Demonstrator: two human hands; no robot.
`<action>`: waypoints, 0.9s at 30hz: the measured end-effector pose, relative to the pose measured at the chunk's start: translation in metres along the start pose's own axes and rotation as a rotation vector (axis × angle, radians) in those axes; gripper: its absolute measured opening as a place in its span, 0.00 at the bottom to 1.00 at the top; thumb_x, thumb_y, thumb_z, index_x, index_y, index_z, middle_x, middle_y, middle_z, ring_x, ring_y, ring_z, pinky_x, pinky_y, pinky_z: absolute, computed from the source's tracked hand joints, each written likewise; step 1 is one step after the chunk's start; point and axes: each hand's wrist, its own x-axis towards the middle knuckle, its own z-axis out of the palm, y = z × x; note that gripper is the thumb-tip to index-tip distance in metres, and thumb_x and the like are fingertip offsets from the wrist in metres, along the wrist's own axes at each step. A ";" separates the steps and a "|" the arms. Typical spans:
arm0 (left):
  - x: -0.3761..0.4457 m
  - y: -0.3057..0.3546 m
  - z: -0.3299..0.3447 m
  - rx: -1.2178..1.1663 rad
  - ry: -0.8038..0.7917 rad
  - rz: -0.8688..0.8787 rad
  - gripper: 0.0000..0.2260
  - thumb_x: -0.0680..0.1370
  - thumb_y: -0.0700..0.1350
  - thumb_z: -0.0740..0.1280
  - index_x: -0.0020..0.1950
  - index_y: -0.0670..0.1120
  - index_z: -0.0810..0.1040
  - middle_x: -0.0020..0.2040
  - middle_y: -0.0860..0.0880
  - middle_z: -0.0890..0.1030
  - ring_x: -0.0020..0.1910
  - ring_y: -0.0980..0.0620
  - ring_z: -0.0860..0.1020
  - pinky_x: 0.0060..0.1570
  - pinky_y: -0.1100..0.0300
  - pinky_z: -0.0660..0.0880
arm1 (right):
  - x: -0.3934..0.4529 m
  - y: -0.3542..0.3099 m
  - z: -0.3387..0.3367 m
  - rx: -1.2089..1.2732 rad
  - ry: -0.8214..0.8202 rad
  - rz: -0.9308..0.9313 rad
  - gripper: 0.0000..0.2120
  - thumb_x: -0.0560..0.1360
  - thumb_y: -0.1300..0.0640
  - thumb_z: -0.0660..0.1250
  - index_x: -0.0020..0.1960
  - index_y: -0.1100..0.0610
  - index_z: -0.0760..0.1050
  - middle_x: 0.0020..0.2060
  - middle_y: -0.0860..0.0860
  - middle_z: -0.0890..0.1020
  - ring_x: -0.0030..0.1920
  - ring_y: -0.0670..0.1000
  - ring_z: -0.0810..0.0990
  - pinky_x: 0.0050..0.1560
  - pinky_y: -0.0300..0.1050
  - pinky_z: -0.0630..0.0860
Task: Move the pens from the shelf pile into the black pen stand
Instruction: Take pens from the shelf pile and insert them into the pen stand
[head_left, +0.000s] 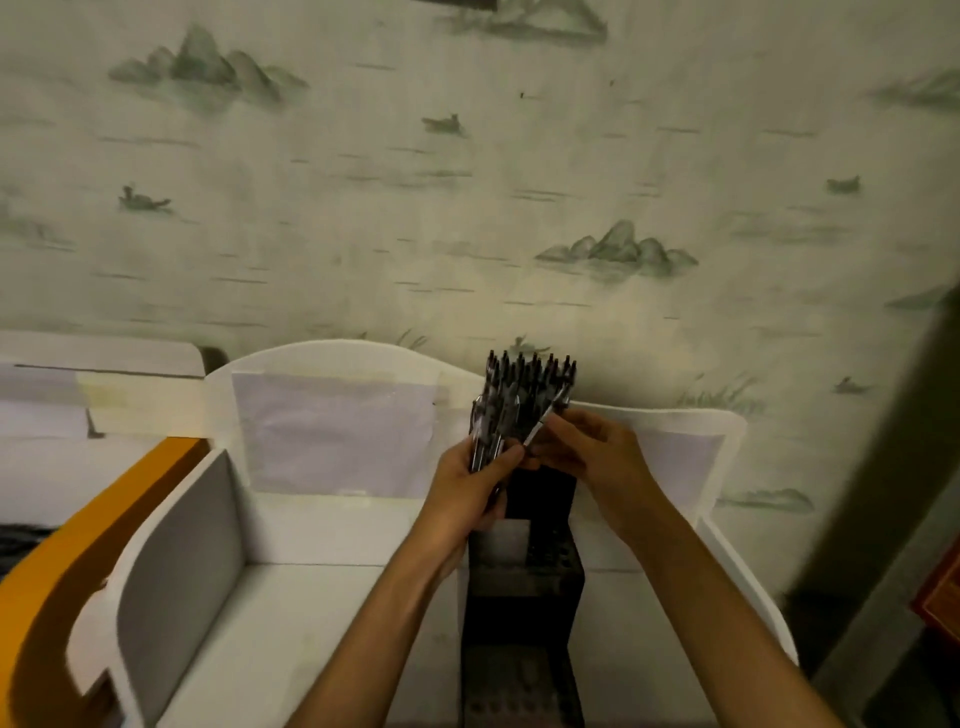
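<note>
The key relation: the single pen (540, 427) pinched in the right hand (587, 452) sits just right of centre frame, directly above the rear tier of the black pen stand (524, 587); its long axis runs diagonally, lower-left to upper-right, tip end toward the stand's top, so my guess is the next move needs it tipped nearer upright, then lowered into a free hole. Right hand is the nearer one to the filled rear block; its fingers are curled, clamped on that one pen.

Left hand (472, 483) is at centre frame, just left of the stand, touching or nearly touching the right fingertips; fingers wrapped round a bundle of pens (485, 441), long axes roughly vertical, caps up. Behind both hands, a dense cluster of standing pens (530, 379) already fills the stand's back rows, caps fanned upward; front lower tier w/ holes (bottom centre) looks unfilled, though blur makes individual holes hard to read.

Surface & room: stand rests on a white shelf (311, 623) w/ a curved white back panel and grey side wall at lower left; an orange curved edge (78, 545) at far lower left; wallpaper (363, 182) w/ inked hills & boats fills the upper frame; no loose pile visible on the shelf itself.
</note>
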 end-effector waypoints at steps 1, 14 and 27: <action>0.003 -0.002 0.003 0.011 0.020 0.010 0.09 0.81 0.46 0.67 0.56 0.43 0.80 0.46 0.44 0.86 0.25 0.53 0.71 0.22 0.64 0.63 | 0.004 -0.003 -0.004 0.027 0.010 -0.009 0.11 0.75 0.57 0.70 0.54 0.64 0.80 0.45 0.59 0.85 0.45 0.58 0.85 0.48 0.48 0.82; 0.021 -0.007 -0.020 0.002 0.179 0.037 0.07 0.84 0.46 0.62 0.47 0.45 0.68 0.31 0.50 0.66 0.27 0.54 0.62 0.25 0.62 0.57 | 0.068 -0.020 -0.033 -0.490 0.227 -0.437 0.06 0.75 0.55 0.73 0.46 0.58 0.84 0.34 0.50 0.85 0.34 0.49 0.85 0.42 0.52 0.84; 0.024 -0.004 -0.024 0.011 0.134 0.074 0.08 0.83 0.49 0.62 0.52 0.46 0.69 0.34 0.47 0.70 0.24 0.54 0.62 0.23 0.64 0.56 | 0.088 -0.005 -0.030 -0.707 0.225 -0.502 0.07 0.74 0.54 0.74 0.47 0.58 0.84 0.35 0.49 0.85 0.35 0.46 0.84 0.44 0.52 0.84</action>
